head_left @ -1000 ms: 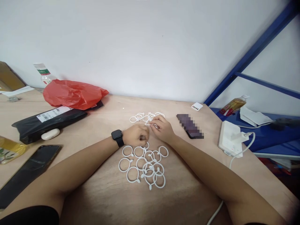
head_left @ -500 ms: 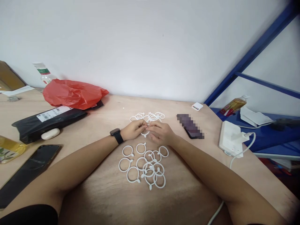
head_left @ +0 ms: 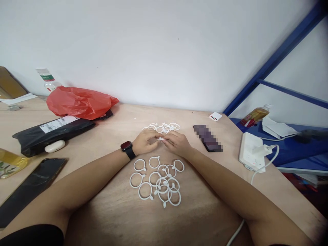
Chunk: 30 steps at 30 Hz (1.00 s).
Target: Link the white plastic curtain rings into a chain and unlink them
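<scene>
Between my fingertips is a white curtain ring (head_left: 161, 138), seen nearly edge-on and mostly hidden by the fingers. My left hand (head_left: 145, 142), with a black watch on its wrist, pinches it from the left. From the right, the fingers of my right hand (head_left: 177, 142) are closed on the same ring. Nearer to me lies a loose group of white curtain rings (head_left: 164, 205), each with a small eyelet, several of them overlapping. Just beyond my hands is a second heap of white rings (head_left: 167, 128), partly covered by my fingers.
On the left are a red plastic bag (head_left: 79, 102), a black parcel (head_left: 33, 136), a white oval case (head_left: 55, 146), a phone (head_left: 46, 174) and a yellow bottle (head_left: 11, 164). To the right lie another phone (head_left: 208, 138), a white charger (head_left: 215, 116) and a corded power strip (head_left: 247, 150).
The ring that hung face-on below my fingers has turned nearly edge-on. My left hand has rolled and its fingers have shifted slightly; the near rings stay where they were.
</scene>
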Tool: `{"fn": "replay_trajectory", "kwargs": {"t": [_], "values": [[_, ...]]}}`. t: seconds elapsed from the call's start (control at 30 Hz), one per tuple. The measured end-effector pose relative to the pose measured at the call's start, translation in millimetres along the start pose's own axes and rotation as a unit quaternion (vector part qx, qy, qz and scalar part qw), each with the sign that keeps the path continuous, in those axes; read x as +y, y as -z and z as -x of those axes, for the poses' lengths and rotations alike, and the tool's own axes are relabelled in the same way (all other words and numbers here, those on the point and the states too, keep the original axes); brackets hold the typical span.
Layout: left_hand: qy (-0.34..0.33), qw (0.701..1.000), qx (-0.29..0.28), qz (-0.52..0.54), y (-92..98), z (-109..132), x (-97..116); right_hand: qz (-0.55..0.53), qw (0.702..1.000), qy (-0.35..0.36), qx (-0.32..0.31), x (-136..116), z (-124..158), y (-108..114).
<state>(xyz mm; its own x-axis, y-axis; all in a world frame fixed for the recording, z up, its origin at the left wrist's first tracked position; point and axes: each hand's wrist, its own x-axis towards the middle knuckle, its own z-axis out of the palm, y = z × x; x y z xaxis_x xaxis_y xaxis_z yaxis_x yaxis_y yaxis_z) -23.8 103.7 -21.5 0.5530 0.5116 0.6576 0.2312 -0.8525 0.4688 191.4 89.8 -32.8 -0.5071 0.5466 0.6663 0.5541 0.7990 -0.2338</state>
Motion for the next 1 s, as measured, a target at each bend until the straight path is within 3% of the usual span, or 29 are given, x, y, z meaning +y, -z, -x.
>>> {"fn": "replay_trajectory", "kwargs": {"t": [0.3, 0.83, 1.0], "values": [[-0.02, 1.0, 0.019, 0.014, -2.0, -0.9, 0.9, -0.012, 1.0, 0.005, -0.02, -2.5, -0.7, 0.1], [-0.014, 1.0, 0.016, -0.005, -2.6, -2.2, 1.7, -0.005, 0.999, 0.034, 0.003, -2.8, -1.5, -2.6], [-0.012, 1.0, -0.006, 0.003, -2.5, -4.6, 1.5, -0.003, 0.999, 0.042, -0.011, -6.3, -1.7, -3.9]]}}
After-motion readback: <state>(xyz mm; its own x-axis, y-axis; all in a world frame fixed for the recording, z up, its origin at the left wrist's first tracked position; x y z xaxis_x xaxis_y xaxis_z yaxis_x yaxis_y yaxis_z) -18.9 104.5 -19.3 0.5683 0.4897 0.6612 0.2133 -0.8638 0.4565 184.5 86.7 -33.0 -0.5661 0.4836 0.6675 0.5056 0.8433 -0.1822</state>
